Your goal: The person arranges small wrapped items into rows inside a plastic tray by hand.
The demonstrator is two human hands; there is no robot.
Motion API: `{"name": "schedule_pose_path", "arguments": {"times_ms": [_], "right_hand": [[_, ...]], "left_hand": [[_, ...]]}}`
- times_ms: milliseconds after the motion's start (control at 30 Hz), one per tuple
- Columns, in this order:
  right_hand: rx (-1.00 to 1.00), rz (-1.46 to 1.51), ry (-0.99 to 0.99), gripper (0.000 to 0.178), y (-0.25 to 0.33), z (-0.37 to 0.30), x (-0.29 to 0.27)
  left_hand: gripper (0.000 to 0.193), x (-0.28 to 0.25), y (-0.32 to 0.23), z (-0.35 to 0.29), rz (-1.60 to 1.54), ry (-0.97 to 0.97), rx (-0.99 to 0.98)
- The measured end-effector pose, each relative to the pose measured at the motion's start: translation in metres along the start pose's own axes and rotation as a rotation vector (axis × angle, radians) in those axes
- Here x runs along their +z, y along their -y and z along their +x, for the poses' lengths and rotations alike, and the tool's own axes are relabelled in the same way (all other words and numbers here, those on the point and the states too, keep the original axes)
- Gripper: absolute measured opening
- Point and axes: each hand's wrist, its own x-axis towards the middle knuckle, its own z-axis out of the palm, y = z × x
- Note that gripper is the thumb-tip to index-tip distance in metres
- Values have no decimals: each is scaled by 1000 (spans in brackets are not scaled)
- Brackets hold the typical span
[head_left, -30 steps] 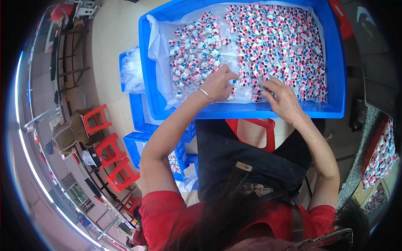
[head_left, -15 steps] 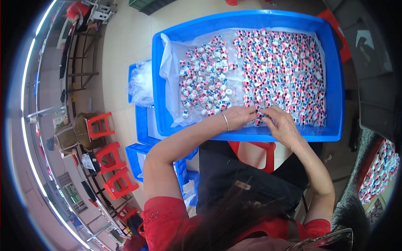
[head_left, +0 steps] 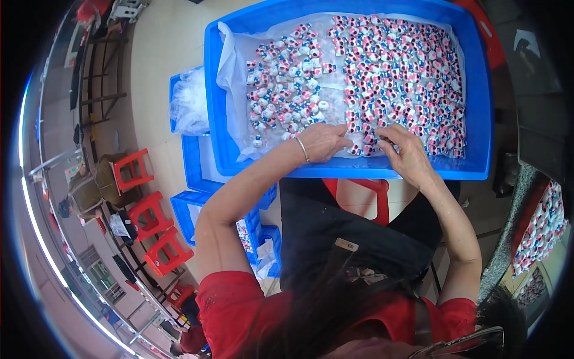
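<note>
Small white, pink and blue figurines (head_left: 400,78) lie in packed rows on the right side of a large blue tray (head_left: 212,113). A looser group of figurines (head_left: 287,84) is spread over the left side, on a white liner sheet (head_left: 230,72). My left hand (head_left: 324,142), with a bangle at the wrist, is over the near edge, thumb and forefinger apart beside the nearest figurines. My right hand (head_left: 408,154) curls in from the right, its fingertips close together at the near row. Whatever lies between them is too small to make out.
Blue crates (head_left: 197,161) and a bundle of clear plastic film (head_left: 192,103) stand left of the tray. Red stools (head_left: 149,214) are farther left, by a person seated at a bench. A red stool (head_left: 379,200) stands under the tray's near edge. More figurines (head_left: 541,230) lie at the far right.
The whole view has shifted, so the tray sits higher in the picture. My left hand has drawn slightly away from my right, and its thumb and forefinger have spread.
</note>
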Motion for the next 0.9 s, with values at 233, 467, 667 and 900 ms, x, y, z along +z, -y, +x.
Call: {"name": "schedule_pose_path", "arguments": {"times_ms": [233, 467, 667, 900], "right_hand": [[5, -30, 12, 22, 1, -2, 0], [0, -30, 22, 23, 3, 1, -3], [17, 6, 21, 23, 5, 0, -4], [-11, -1, 12, 23, 4, -1, -3]], "left_hand": [[40, 3, 1, 6, 151, -134, -132], [43, -2, 9, 10, 207, -298, -123], [41, -9, 10, 18, 253, -331, -155], [43, -12, 18, 23, 284, -367, -239]]}}
